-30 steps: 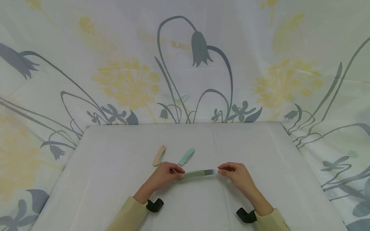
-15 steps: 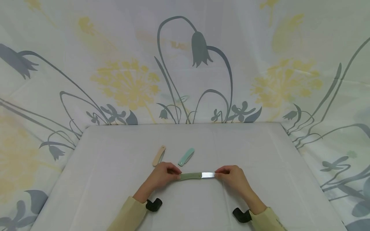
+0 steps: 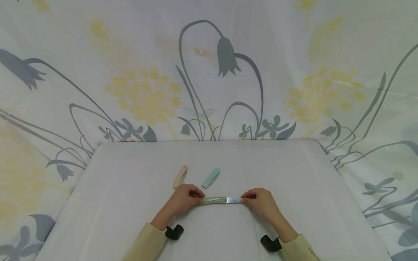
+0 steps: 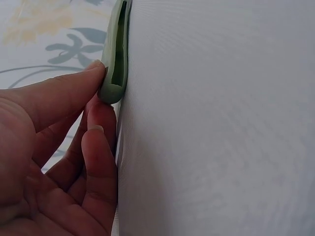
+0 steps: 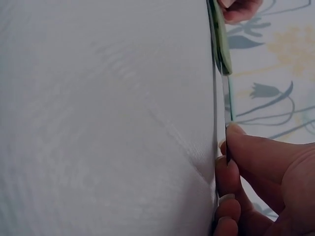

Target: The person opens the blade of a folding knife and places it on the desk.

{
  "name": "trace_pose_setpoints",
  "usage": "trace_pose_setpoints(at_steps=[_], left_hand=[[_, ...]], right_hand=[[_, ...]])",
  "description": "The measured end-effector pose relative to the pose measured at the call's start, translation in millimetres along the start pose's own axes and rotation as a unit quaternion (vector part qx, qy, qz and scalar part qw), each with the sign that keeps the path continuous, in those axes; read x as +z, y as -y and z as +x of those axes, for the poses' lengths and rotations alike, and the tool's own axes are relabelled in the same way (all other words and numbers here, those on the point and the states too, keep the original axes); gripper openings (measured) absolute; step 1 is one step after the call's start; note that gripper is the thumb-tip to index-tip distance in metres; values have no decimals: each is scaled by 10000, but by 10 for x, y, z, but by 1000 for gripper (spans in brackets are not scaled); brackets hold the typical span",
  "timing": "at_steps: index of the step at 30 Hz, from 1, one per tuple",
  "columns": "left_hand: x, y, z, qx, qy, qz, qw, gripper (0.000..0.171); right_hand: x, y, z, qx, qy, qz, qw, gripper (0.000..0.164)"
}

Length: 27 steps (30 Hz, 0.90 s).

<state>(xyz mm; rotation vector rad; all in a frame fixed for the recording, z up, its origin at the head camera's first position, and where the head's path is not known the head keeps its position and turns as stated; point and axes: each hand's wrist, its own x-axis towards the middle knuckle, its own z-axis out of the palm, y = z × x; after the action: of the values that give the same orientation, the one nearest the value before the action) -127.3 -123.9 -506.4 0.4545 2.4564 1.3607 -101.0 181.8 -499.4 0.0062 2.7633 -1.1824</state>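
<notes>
A green folding knife [image 3: 213,200] lies level between my two hands, its blade [image 3: 233,200] swung out in line with the handle. My left hand [image 3: 186,199] pinches the handle's end between thumb and fingers. In the left wrist view the handle's long slot [image 4: 118,61] faces the camera. At the other side my right hand [image 3: 261,201] pinches the blade near its tip, thumb against fingertips. The right wrist view shows the blade edge-on, low over the white tabletop, with its tip covered by the fingers.
Behind my left hand lies a peach folding knife [image 3: 179,177], partly unfolded. To its right is a turquoise folding knife [image 3: 210,177], also showing some blade. The white table [image 3: 281,163] ends at a flower-patterned curtain [image 3: 209,72] at the back and sides.
Both hands have lowered the green knife slightly toward me and leveled it. My right hand has shifted a little left and down, still pinching the blade. The other knives have stayed put.
</notes>
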Motion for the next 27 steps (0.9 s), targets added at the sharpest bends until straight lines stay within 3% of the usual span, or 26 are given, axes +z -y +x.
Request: trace_pose_setpoints(at_steps=[8, 17, 27], left_hand=[[6, 31, -2, 18, -17, 74, 10000, 8], [11, 67, 22, -66, -264, 142, 9995, 6], [-35, -1, 162, -154, -887, -31, 9959, 5]], right_hand=[[-28, 12, -29, -62, 3, 25, 10000, 5], [-99, -36, -23, -179, 163, 203, 9995, 10], [-101, -67, 103, -189, 305, 665, 9971, 15]])
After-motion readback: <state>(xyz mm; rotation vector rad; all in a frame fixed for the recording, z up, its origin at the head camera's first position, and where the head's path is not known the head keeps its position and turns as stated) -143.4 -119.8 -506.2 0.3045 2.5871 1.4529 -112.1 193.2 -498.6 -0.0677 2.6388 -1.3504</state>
